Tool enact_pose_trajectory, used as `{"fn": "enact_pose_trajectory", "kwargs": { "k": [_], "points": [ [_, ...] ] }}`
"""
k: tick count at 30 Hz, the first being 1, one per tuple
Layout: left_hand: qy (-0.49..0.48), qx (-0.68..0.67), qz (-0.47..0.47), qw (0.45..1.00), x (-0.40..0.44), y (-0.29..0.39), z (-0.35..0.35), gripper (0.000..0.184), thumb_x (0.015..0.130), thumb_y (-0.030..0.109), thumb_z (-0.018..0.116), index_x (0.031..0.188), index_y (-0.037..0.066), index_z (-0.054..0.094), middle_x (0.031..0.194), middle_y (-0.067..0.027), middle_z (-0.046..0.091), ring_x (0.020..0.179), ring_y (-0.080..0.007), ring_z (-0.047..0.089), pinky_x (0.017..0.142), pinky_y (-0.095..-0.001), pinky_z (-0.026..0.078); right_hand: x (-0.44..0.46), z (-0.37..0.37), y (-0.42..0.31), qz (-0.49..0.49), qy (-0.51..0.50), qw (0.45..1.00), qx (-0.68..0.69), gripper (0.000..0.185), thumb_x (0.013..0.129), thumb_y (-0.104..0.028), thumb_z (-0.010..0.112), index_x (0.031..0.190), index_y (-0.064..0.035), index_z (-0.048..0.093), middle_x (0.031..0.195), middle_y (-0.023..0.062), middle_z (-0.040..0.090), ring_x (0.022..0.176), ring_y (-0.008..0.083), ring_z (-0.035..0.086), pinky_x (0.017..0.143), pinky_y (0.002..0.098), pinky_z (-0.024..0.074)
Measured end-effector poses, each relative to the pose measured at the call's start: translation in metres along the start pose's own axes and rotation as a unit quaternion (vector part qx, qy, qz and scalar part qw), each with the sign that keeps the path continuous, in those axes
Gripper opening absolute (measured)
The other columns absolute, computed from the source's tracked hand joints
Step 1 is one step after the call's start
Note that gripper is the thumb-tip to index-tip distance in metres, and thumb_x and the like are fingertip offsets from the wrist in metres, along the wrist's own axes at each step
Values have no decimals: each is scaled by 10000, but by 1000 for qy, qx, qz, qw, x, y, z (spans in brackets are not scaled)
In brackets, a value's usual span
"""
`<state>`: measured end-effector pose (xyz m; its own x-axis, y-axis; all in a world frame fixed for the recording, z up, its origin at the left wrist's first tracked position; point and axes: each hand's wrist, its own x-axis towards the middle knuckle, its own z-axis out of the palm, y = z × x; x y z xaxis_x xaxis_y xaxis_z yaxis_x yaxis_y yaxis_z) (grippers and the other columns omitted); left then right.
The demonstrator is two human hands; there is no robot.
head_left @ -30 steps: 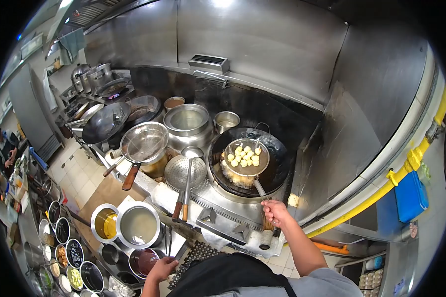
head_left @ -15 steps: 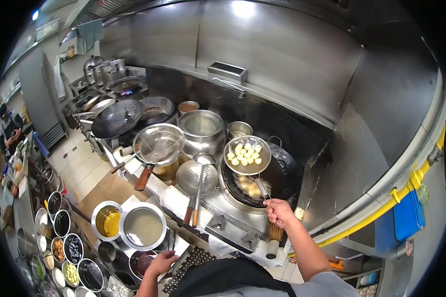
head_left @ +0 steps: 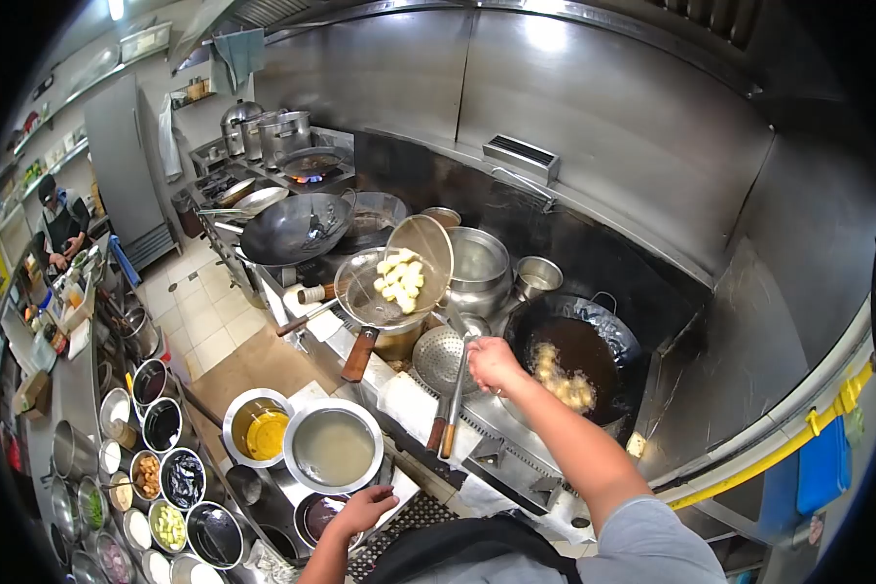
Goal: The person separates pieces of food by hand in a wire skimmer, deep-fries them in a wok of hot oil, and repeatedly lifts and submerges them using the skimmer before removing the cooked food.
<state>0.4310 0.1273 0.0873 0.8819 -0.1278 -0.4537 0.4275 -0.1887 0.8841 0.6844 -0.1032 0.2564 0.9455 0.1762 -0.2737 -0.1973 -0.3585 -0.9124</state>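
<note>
My right hand is closed around the handle of a fine-mesh strainer, which is tilted. Pale yellow chunks lie at the strainer's lower side, above a wider sieve with a wooden handle that rests on a pot. Whether the chunks touch the wider sieve I cannot tell. To the right, golden pieces bubble in dark oil in a wok. My left hand has its fingers extended and holds nothing, beside a small pot of dark reddish liquid.
A perforated skimmer and a ladle lie across the stove front. Left of me stand a pot of cloudy liquid, a pot of yellow oil and several ingredient containers. An empty-looking wok sits farther back; a person stands far left.
My right hand has carried the strainer left, from over the oil wok to over the wider sieve, and tilted it. The chunks have slid together. The view has shifted too.
</note>
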Motion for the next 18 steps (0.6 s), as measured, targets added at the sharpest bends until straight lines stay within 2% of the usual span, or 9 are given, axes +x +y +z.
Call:
{"fn": "enact_pose_trajectory", "kwargs": {
  "k": [3,4,6,9,11,13,15,17,18],
  "points": [
    [1,-21,-20,1000,-7,4,-11,520,864,303,637,1244,-33,524,1171,-147,601,1071,-195,561,934,-307,426,1,10,-8,-66,35,983,-169,290,843,-97,460,1089,16,563,718,178,635,493,276,604,473,399,489],
    [3,-41,-38,998,-10,5,-14,519,861,304,640,1242,-31,528,1168,-143,602,1065,-188,562,931,-303,426,2,11,-4,-61,34,983,-168,290,843,-97,460,1089,16,563,718,178,635,493,276,604,473,399,489],
    [7,-38,-36,999,-7,-5,-21,522,858,303,643,1241,-32,528,1164,-139,604,1057,-182,565,924,-300,428,7,15,6,-244,154,913,-290,274,840,-102,461,1061,14,573,821,237,643,731,387,639,684,462,503],
    [2,-33,-28,999,1,-13,-29,533,851,299,650,1247,-34,523,1162,-134,606,1041,-177,570,913,-296,435,-6,9,-10,-167,165,918,-321,242,860,-123,454,1026,-2,580,881,244,633,897,428,594,808,486,463],
    [-1,-21,-34,999,4,-1,-29,526,851,295,650,1241,-36,528,1153,-132,610,1037,-177,571,907,-296,439,-15,-5,0,-202,204,922,-262,243,871,-127,459,1055,-20,576,892,227,636,871,431,599,784,471,466],
    [-14,2,-48,999,9,4,-30,505,880,264,618,1255,-54,503,1184,-131,594,1063,-163,555,922,-280,425,-22,-33,27,-247,229,923,-187,260,872,-123,492,1101,-43,586,758,185,645,703,349,639,625,422,488],
    [-22,-3,-48,999,19,-7,-31,505,874,264,625,1250,-52,508,1197,-138,589,1087,-170,549,934,-277,419,-63,-66,20,1,204,977,-59,271,869,-118,517,1119,-54,599,642,123,607,546,222,600,473,339,446],
    [-30,22,-48,998,19,2,-32,492,871,261,631,1240,-46,521,1142,-107,611,1029,-149,558,897,-259,429,-93,-110,49,26,235,970,-56,268,867,-141,530,1105,-44,605,581,76,555,470,136,534,382,301,394],
    [-32,14,-49,998,23,-5,-35,481,870,261,633,1231,-40,531,1103,-87,617,985,-134,558,869,-253,434,-112,-126,50,61,254,961,-89,276,858,-131,524,1101,-26,602,621,110,586,504,186,571,432,333,437]
  ]
}}
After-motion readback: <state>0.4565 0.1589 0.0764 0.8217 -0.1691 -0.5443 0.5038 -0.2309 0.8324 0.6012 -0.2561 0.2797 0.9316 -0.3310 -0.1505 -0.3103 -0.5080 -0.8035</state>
